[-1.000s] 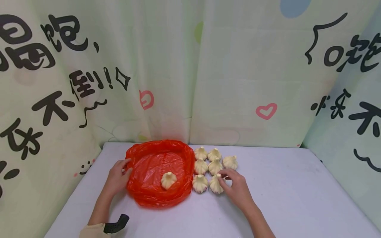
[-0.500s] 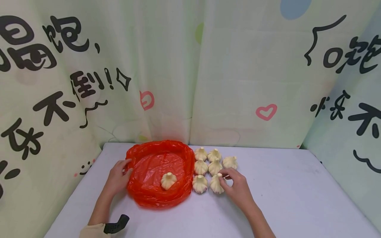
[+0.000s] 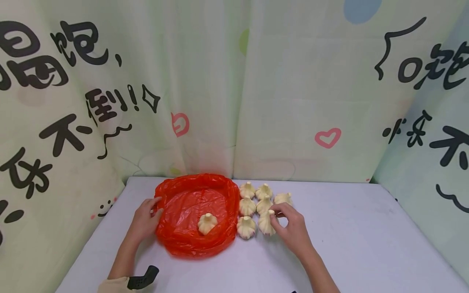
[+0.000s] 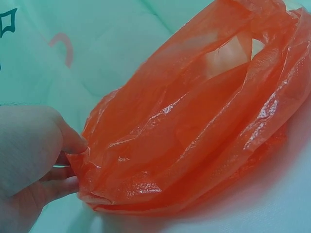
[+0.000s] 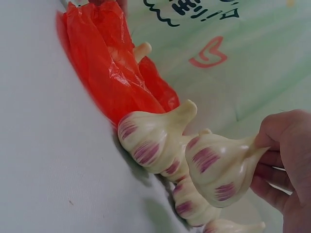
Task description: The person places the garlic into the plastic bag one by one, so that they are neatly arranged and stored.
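Observation:
A red plastic bag stands with its mouth spread wide on the table, and one garlic bulb lies inside it. At the bag's left side my left hand pinches the rim, seen closer in the left wrist view, where the hand grips the film. My right hand holds another garlic bulb by its stem, thumb against fingers. In the right wrist view this held bulb, with purple streaks, hangs slightly above the table, close to other bulbs.
Several more garlic bulbs stand in rows just right of the bag, one bulb set apart at the right. A white-covered table carries everything. Behind it hangs a pale printed curtain.
My right hand has raised the garlic bulb a little from its place in the front row. The left hand stays at the bag's rim.

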`<state>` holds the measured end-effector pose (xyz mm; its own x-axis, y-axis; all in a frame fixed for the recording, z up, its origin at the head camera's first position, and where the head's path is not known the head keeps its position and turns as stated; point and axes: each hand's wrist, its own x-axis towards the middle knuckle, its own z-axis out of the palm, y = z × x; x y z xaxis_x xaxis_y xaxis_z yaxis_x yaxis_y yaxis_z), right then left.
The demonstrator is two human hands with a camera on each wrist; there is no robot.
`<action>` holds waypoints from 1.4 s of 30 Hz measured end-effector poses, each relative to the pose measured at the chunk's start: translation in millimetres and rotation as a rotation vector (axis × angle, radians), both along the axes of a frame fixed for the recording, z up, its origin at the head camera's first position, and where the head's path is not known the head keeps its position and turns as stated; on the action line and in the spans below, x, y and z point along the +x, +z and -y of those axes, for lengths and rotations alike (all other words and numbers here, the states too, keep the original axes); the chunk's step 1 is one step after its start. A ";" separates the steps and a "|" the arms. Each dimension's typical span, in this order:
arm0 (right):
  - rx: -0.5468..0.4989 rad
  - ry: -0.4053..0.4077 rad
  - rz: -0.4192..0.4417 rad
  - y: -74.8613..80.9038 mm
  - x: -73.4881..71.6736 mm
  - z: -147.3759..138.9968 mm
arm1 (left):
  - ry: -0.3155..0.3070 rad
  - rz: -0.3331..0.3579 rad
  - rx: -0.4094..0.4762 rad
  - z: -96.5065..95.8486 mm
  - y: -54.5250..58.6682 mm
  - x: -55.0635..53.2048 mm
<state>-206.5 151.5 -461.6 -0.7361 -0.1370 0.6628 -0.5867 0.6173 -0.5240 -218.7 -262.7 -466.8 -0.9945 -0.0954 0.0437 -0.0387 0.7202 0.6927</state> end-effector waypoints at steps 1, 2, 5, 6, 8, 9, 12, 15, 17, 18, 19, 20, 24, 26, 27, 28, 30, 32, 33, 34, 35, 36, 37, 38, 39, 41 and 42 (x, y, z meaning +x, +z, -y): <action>-0.006 0.006 -0.004 0.3 -0.5 0.3 | 0.000 0.002 0.002 -0.3 0.1 0.0; -0.009 0.009 -0.006 0.7 -0.9 0.7 | 0.000 0.000 0.003 -0.5 0.2 0.0; -0.013 0.011 -0.008 1.4 -1.5 1.8 | -0.001 0.000 0.002 -1.4 0.5 -0.3; -0.015 0.012 -0.009 1.9 -1.7 2.2 | -0.003 0.000 0.001 -1.4 0.2 -0.6; -0.019 0.012 -0.007 2.9 -1.8 3.1 | -0.004 -0.005 -0.002 -2.0 0.0 -0.6; -0.021 0.011 -0.007 3.4 -1.8 3.6 | -0.004 -0.006 -0.002 -2.3 0.0 -0.6; -0.038 0.019 -0.006 4.9 -2.1 5.4 | -0.008 -0.015 -0.003 -3.2 -0.5 -0.8; -0.053 0.024 -0.010 5.9 -2.9 7.3 | -0.008 -0.017 -0.003 -3.9 -0.8 -1.0; -0.066 0.028 -0.019 6.7 -3.7 8.8 | -0.008 -0.017 -0.005 -4.2 -1.0 -1.2; -0.071 0.029 -0.024 7.0 -4.1 9.6 | -0.007 -0.016 -0.005 -4.3 -1.0 -1.4; -0.074 0.026 -0.021 7.5 -4.2 10.6 | -0.007 -0.014 -0.005 -4.4 -1.0 -1.5; -0.077 0.024 -0.017 8.2 -4.2 11.8 | -0.006 -0.014 -0.005 -4.4 -1.0 -1.7; -0.072 0.011 0.021 10.9 -3.3 16.7 | -0.005 -0.017 -0.008 -4.9 -1.2 -1.9; -0.070 0.010 0.041 12.4 -2.7 18.8 | -0.005 -0.022 -0.009 -5.1 -1.8 -1.9; -0.073 0.012 0.045 13.0 -2.5 19.7 | -0.005 -0.022 -0.010 -5.1 -2.2 -1.9; -0.074 0.012 0.051 13.5 -2.5 20.5 | -0.005 -0.023 -0.010 -5.0 -2.6 -2.0; -0.074 0.011 0.061 15.1 -2.2 22.2 | -0.005 -0.023 -0.012 -4.9 -3.2 -2.0; -0.079 0.009 0.064 16.8 -2.2 23.9 | -0.008 -0.026 -0.013 -5.1 -3.4 -1.9; -0.083 0.008 0.066 17.6 -2.3 24.6 | -0.009 -0.025 -0.012 -5.0 -3.5 -2.2; -0.086 0.008 0.069 18.3 -2.3 25.4 | -0.010 -0.026 -0.014 -5.0 -3.4 -2.0; -0.089 0.011 0.071 18.8 -2.4 26.3 | -0.010 -0.026 -0.015 -5.0 -3.2 -1.7; -0.093 0.014 0.072 19.2 -2.5 27.0 | -0.010 -0.026 -0.017 -4.6 -3.3 -1.6; -0.096 0.016 0.073 19.5 -2.5 27.7 | -0.009 -0.025 -0.018 -4.4 -2.9 -1.3; -0.096 0.017 0.074 19.6 -2.5 28.5 | -0.007 -0.020 -0.017 -3.8 -2.5 -1.0; -0.098 0.019 0.075 19.8 -2.5 29.2 | -0.004 -0.017 -0.017 -3.3 -1.9 -0.5; -0.100 0.021 0.069 19.9 -2.7 30.4 | 0.001 -0.015 -0.016 -2.0 -1.0 0.4; -0.102 0.019 0.063 20.2 -3.0 30.9 | 0.002 -0.013 -0.016 -1.2 -0.6 0.7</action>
